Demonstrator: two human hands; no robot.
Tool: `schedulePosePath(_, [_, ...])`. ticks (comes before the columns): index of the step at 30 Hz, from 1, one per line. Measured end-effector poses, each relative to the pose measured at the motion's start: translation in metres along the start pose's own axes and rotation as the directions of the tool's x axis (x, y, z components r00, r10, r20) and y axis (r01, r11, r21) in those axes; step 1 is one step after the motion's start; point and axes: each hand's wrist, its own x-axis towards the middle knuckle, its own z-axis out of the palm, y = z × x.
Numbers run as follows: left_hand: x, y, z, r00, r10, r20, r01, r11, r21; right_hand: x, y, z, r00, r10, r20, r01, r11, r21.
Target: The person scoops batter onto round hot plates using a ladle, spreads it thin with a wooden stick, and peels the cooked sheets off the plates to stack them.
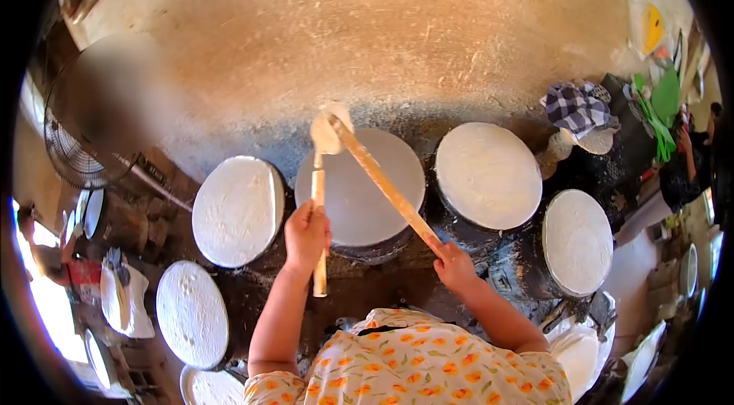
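Note:
My left hand (307,237) is closed round the wooden handle of a ladle (319,199). In my right hand (456,267) is a long flat wooden stick (382,182), slanting up and to the left. The stick's far end meets the ladle's pale, coated head (329,134). Both tools are over the upper left of a smooth grey-white round surface (367,191) on a dark drum-like base. What coats the ladle head is too small to tell.
White-topped round drums stand at left (237,210), right (489,176) and far right (577,243). A fan (73,145) is at the left. Checkered cloth (577,107) lies at the upper right. People are partly visible at both edges. A rough wall (382,30) rises behind.

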Motion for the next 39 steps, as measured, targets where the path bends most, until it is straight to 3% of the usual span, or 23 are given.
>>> schedulePosePath(6, [0.063, -0.06, 0.054, 0.951, -0.093, 0.296, 0.101, 0.995, -0.013, -0.037, 0.043, 0.009, 0.971, 0.239, 0.007, -0.239, 0.971, -0.006])
schedulePosePath(9, [0.1, -0.111, 0.055, 0.907, -0.127, 0.401, 0.125, 0.992, 0.032, -0.051, 0.041, 0.022, 0.906, 0.419, 0.058, -0.416, 0.908, -0.056])
schedulePosePath(10, [0.114, -0.137, 0.05, 0.925, 0.115, 0.363, -0.202, 0.956, 0.212, -0.051, 0.03, 0.022, 0.872, 0.479, 0.097, -0.466, 0.875, -0.132])
schedulePosePath(11, [0.125, -0.149, 0.046, 0.858, 0.359, 0.367, -0.49, 0.785, 0.379, -0.051, 0.02, 0.021, 0.833, 0.537, 0.132, -0.506, 0.837, -0.209])
schedulePosePath(12, [0.133, -0.146, 0.038, 0.854, 0.359, 0.377, -0.494, 0.788, 0.369, -0.051, 0.012, 0.024, 0.828, 0.547, 0.124, -0.516, 0.829, -0.215])
schedulePosePath(14, [0.141, -0.127, 0.019, 0.727, 0.476, 0.495, -0.68, 0.394, 0.619, -0.055, -0.002, 0.031, 0.849, 0.528, 0.019, -0.523, 0.845, -0.111])
schedulePosePath(15, [0.142, -0.114, 0.012, 0.725, 0.476, 0.498, -0.682, 0.397, 0.614, -0.056, -0.005, 0.035, 0.846, 0.533, 0.017, -0.527, 0.842, -0.115])
schedulePosePath(17, [0.145, -0.082, 0.0, 0.692, 0.425, 0.584, -0.707, 0.235, 0.667, -0.058, -0.012, 0.041, 0.869, 0.483, -0.108, -0.484, 0.875, 0.022])
schedulePosePath(21, [0.152, -0.045, -0.017, 0.642, 0.451, 0.62, -0.732, 0.12, 0.67, -0.063, -0.025, 0.047, 0.831, 0.551, -0.078, -0.543, 0.834, 0.098])
schedulePosePath(23, [0.151, -0.025, -0.022, 0.622, 0.489, 0.611, -0.726, 0.069, 0.684, -0.064, -0.03, 0.05, 0.849, 0.511, -0.135, -0.485, 0.855, 0.184])
schedulePosePath(27, [0.145, -0.006, -0.023, 0.651, 0.519, 0.554, -0.719, 0.19, 0.668, -0.059, -0.044, 0.042, 0.841, 0.528, -0.114, -0.51, 0.846, 0.156])
schedulePosePath(29, [0.144, -0.017, -0.02, 0.632, 0.647, 0.427, -0.759, 0.406, 0.509, -0.06, -0.046, 0.044, 0.849, 0.51, -0.135, -0.483, 0.855, 0.188])
schedulePosePath(30, [0.147, -0.031, -0.021, 0.63, 0.649, 0.426, -0.76, 0.405, 0.508, -0.061, -0.045, 0.046, 0.849, 0.51, -0.137, -0.483, 0.855, 0.188])
schedulePosePath(32, [0.158, -0.06, -0.022, 0.77, 0.519, 0.371, -0.633, 0.695, 0.342, -0.064, -0.042, 0.05, 0.848, 0.514, -0.129, -0.487, 0.852, 0.195])
schedulePosePath(33, [0.155, -0.05, -0.02, 0.767, 0.523, 0.37, -0.636, 0.693, 0.34, -0.064, -0.041, 0.051, 0.849, 0.512, -0.134, -0.484, 0.853, 0.193])
schedulePosePath(34, [0.146, -0.029, -0.019, 0.879, 0.347, 0.327, -0.421, 0.886, 0.194, -0.064, -0.041, 0.052, 0.847, 0.515, -0.131, -0.486, 0.851, 0.2])
schedulePosePath(35, [0.137, -0.01, -0.02, 0.938, 0.139, 0.317, -0.157, 0.987, 0.033, -0.065, -0.042, 0.053, 0.845, 0.52, -0.124, -0.49, 0.847, 0.207])
schedulePosePath(37, [0.133, 0.014, -0.023, 0.934, 0.152, 0.324, -0.15, 0.988, -0.033, -0.064, -0.043, 0.054, 0.85, 0.511, -0.126, -0.481, 0.852, 0.209])
schedulePosePath(39, [0.129, 0.027, -0.03, 0.932, 0.193, 0.307, -0.057, 0.915, -0.4, -0.059, -0.043, 0.054, 0.857, 0.499, -0.13, -0.468, 0.858, 0.212])
